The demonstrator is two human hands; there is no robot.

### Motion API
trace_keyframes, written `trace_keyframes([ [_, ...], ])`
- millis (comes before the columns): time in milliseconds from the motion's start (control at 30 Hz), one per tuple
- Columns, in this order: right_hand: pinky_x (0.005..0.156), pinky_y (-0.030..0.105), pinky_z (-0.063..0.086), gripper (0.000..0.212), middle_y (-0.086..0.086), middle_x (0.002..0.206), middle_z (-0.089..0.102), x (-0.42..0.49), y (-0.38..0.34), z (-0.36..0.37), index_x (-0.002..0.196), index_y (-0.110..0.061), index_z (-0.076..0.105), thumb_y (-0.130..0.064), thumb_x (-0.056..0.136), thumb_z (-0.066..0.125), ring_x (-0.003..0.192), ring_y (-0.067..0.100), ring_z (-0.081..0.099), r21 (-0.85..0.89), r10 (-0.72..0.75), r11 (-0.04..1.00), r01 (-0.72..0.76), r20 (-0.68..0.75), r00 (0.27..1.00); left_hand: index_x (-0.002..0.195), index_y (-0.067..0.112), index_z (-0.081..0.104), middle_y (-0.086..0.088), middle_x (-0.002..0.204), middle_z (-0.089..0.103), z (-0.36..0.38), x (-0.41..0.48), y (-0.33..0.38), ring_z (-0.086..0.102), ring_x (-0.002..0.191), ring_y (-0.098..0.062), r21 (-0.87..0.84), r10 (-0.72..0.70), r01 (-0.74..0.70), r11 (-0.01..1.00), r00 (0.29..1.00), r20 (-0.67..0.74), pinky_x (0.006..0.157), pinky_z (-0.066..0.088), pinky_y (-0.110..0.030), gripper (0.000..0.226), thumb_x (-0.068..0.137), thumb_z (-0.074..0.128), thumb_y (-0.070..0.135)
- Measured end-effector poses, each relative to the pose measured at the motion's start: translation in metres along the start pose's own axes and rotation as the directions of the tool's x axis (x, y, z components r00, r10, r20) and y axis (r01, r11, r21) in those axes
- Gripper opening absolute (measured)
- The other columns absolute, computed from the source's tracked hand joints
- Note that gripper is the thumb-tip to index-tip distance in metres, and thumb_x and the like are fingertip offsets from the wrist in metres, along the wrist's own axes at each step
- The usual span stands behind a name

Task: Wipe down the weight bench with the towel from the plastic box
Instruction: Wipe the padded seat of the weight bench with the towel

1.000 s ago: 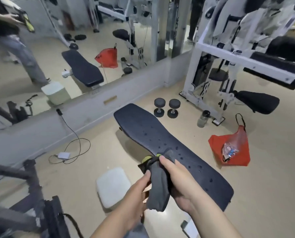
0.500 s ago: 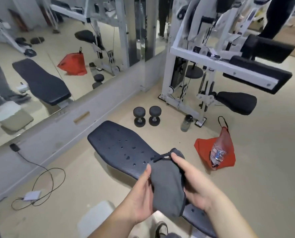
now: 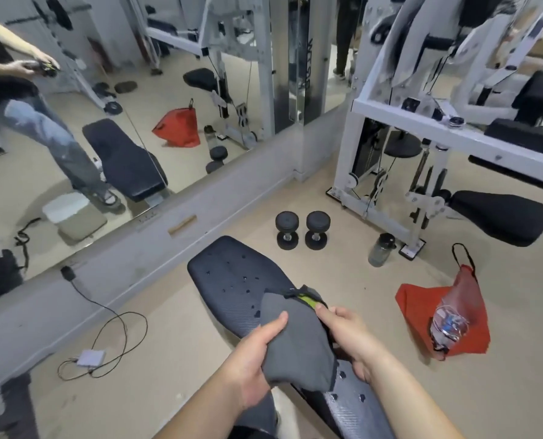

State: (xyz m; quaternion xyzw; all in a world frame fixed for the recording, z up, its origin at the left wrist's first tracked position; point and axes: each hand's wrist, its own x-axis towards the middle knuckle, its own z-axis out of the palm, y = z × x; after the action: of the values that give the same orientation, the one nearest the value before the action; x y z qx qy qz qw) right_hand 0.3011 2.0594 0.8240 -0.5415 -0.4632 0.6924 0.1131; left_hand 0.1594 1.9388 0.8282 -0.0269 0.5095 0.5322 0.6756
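A dark grey towel [image 3: 298,343] with a lime-green patch at its top hangs between both hands, above the near half of the weight bench. My left hand [image 3: 254,365] pinches its left edge with thumb on top. My right hand [image 3: 347,337] grips its right side near the green patch. The bench [image 3: 235,286] is a long black perforated pad that runs from the floor's middle toward me; its near end passes under the towel and my arms. The plastic box is seen only as a reflection in the wall mirror at left.
Two black dumbbells [image 3: 302,229] and a dark bottle [image 3: 381,250] stand beyond the bench. A red drawstring bag [image 3: 422,308] lies at right. A white weight machine [image 3: 422,122] fills the back right. A cable and white adapter [image 3: 89,358] lie at left below the mirror [image 3: 105,106].
The view has swung left and right across the frames. The towel stays in both hands and has been spread and turned; its green patch shows again at the top.
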Motion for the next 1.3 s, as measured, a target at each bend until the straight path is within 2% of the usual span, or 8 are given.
trace_keyframes([
  [100, 0.079, 0.034, 0.056, 0.041, 0.008, 0.093, 0.082, 0.018, -0.017, 0.015, 0.100, -0.007, 0.074, -0.047, 0.099, 0.063, 0.089, 0.025, 0.074, -0.045, 0.061, 0.997, -0.058, 0.068, 0.996, 0.126, 0.008, 0.071, -0.016, 0.125, 0.073, -0.006, 0.000, 0.027, 0.070, 0.116, -0.032, -0.011, 0.004, -0.005, 1.000, 1.000, -0.018, 0.105, 0.050, -0.046, 0.049, 0.086, 0.079, 0.034],
  [300, 0.061, 0.030, 0.040, 0.032, 0.006, 0.079, 0.065, 0.069, -0.035, 0.051, 0.087, -0.014, 0.060, -0.043, 0.095, 0.070, 0.069, 0.020, 0.056, -0.007, 0.024, 1.000, -0.024, -0.037, 0.999, 0.118, 0.012, 0.074, -0.011, 0.114, 0.078, -0.035, 0.038, 0.081, 0.073, 0.109, -0.029, 0.053, -0.052, 0.058, 0.997, 0.992, -0.112, 0.111, 0.048, -0.046, 0.037, 0.086, 0.075, 0.031],
  [567, 0.051, 0.026, 0.047, 0.023, 0.006, 0.080, 0.060, 0.218, -0.057, 0.164, 0.089, -0.017, 0.058, -0.037, 0.099, 0.063, 0.065, 0.020, 0.056, 0.049, 0.122, 0.992, -0.118, -0.092, 0.988, 0.120, 0.006, 0.069, -0.015, 0.110, 0.079, -0.154, 0.156, 0.202, 0.074, 0.100, -0.034, 0.136, -0.104, 0.131, 0.982, 0.977, -0.188, 0.081, 0.057, -0.040, 0.040, 0.082, 0.070, 0.019],
  [667, 0.057, 0.032, 0.042, 0.027, 0.004, 0.072, 0.053, 0.287, -0.065, 0.211, 0.082, -0.023, 0.049, -0.042, 0.094, 0.063, 0.059, 0.021, 0.049, -0.005, 0.141, 0.990, -0.144, -0.143, 0.980, 0.103, 0.004, 0.067, -0.012, 0.086, 0.078, -0.207, 0.217, 0.249, 0.074, 0.075, -0.028, 0.305, -0.057, 0.107, 0.946, 0.984, -0.169, 0.061, 0.056, -0.033, 0.030, 0.074, 0.071, 0.008],
  [767, 0.065, 0.037, 0.046, 0.028, 0.003, 0.073, 0.056, 0.347, -0.058, 0.236, 0.076, -0.026, 0.050, -0.050, 0.078, 0.063, 0.065, 0.021, 0.052, -0.136, 0.118, 0.981, -0.138, -0.143, 0.983, 0.110, 0.012, 0.071, -0.009, 0.098, 0.081, -0.242, 0.267, 0.277, 0.075, 0.092, -0.029, 0.420, -0.012, 0.086, 0.904, 0.984, -0.176, 0.082, 0.059, -0.041, 0.046, 0.064, 0.078, 0.016],
  [967, 0.064, 0.028, 0.048, 0.017, -0.009, 0.074, 0.063, 0.455, 0.012, 0.228, 0.086, -0.016, 0.065, -0.026, 0.099, 0.058, 0.065, 0.010, 0.056, -0.319, -0.059, 0.947, -0.030, -0.266, 0.962, 0.108, 0.024, 0.075, -0.003, 0.100, 0.081, -0.300, 0.368, 0.260, 0.077, 0.093, -0.026, 0.570, 0.078, 0.055, 0.820, 0.976, -0.205, 0.090, 0.061, -0.050, 0.034, 0.075, 0.079, 0.017],
  [1167, 0.103, 0.039, 0.048, 0.037, 0.006, 0.118, 0.069, 0.555, 0.127, 0.181, 0.119, -0.017, 0.066, -0.046, 0.098, 0.056, 0.113, 0.028, 0.062, -0.694, -0.293, 0.719, -0.021, -0.331, 0.897, 0.090, 0.020, 0.070, 0.000, 0.083, 0.077, -0.328, 0.467, 0.206, 0.073, 0.079, -0.020, 0.786, 0.238, -0.094, 0.611, 0.969, -0.069, 0.069, 0.054, -0.032, 0.016, 0.077, 0.078, 0.015],
  [1300, 0.098, 0.040, 0.048, 0.059, 0.009, 0.126, 0.067, 0.599, 0.172, 0.165, 0.126, -0.017, 0.058, -0.066, 0.098, 0.039, 0.118, 0.033, 0.061, -0.798, -0.323, 0.599, -0.064, -0.314, 0.893, 0.089, 0.016, 0.070, -0.012, 0.085, 0.076, -0.332, 0.517, 0.172, 0.071, 0.073, -0.021, 0.798, 0.229, -0.178, 0.575, 0.972, 0.051, 0.068, 0.053, -0.036, 0.023, 0.067, 0.076, 0.020],
])
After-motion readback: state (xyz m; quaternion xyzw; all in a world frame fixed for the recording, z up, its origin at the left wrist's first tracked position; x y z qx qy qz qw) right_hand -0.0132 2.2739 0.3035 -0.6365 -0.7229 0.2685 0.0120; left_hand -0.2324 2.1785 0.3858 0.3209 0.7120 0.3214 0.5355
